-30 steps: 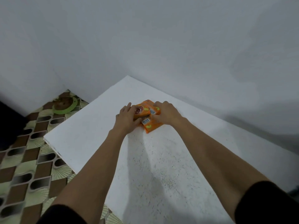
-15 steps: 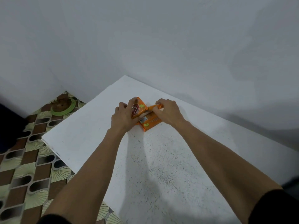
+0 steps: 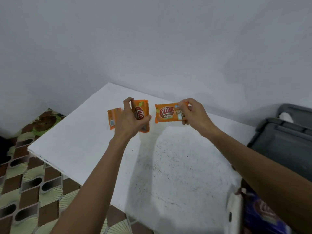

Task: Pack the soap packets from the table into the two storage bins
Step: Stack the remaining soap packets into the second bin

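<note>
My left hand grips an orange soap packet held on edge above the white table; a second orange packet shows behind that hand, and I cannot tell if it is held or lying on the table. My right hand pinches the right end of another orange soap packet, label facing me, lifted off the table. Two dark grey storage bins stand at the right, beyond the table edge.
A patterned brown and green floor lies to the left, with a green-rimmed round object on it. A white wall rises behind the table. At bottom right a blue printed bag and a white strip sit beside the table.
Both hands have lifted orange packets off the table and drawn apart, left hand going left, right hand going right. The view has shifted right, bringing the grey bins into sight.
</note>
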Available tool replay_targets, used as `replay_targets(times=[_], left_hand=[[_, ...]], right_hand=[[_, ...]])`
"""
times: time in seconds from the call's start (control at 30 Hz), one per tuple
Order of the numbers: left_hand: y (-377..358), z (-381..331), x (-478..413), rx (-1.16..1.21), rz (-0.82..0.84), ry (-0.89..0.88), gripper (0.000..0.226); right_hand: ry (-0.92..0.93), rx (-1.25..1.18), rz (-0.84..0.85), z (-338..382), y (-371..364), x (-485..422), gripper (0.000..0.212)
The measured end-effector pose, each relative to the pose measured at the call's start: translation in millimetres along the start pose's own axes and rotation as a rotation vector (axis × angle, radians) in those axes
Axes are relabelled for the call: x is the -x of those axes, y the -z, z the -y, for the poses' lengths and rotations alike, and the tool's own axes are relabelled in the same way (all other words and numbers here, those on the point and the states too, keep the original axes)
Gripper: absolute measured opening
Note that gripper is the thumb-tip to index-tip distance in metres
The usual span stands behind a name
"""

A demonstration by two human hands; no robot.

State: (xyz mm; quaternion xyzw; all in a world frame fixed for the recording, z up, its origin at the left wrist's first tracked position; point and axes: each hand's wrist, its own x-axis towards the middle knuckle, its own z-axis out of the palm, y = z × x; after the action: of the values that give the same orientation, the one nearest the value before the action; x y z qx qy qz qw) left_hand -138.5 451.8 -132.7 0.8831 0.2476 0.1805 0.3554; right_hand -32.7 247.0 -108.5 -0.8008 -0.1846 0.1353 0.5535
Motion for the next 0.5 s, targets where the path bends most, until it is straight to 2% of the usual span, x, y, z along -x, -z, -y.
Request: replay_targets(times=[0.1,0.17,0.33,0.5], left_hand=[[-6,-23,26,0.146,0.024,-0.045,0.077],[-10,-40,43,0.270,0.084,-0.013,0.070],[-22,-84,92,0.525,0.224,0.064,0.059],[-35,-119,139,0.641,0.324,0.073,0.046]], right_hand=[[0.001,-0.087,0.046,4,34,44,0.020],[0.029,-0.066,0.059,5,54,74,0.020],[0.084,0.023,-0.028,-2,101,140,0.016],[0.145,0.134,-0.085,-4,141,208,0.025]])
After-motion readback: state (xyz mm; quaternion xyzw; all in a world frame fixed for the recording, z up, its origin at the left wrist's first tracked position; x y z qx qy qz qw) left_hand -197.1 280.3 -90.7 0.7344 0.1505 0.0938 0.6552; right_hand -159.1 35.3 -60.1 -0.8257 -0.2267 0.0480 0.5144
